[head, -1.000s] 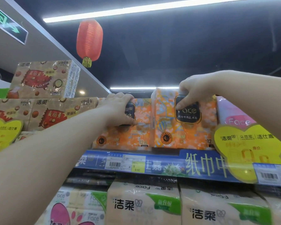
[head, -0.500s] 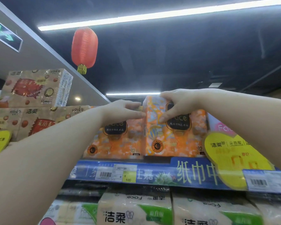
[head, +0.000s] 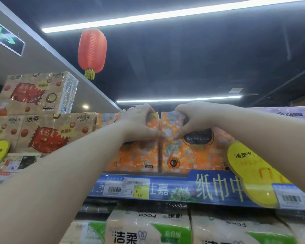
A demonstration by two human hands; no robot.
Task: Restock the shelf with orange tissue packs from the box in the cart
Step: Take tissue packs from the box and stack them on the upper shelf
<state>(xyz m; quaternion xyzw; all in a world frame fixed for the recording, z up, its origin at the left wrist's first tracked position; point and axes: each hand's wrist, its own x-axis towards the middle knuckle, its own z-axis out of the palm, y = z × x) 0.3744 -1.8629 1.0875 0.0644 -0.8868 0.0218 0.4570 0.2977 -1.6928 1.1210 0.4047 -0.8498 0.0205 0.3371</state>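
The top shelf [head: 165, 189] crosses mid-frame with open ceiling above. Two orange tissue packs [head: 192, 152] stand side by side on its edge, floral-printed with dark labels. Left hand [head: 139, 124] and right hand [head: 192, 120] curl over their top corners.
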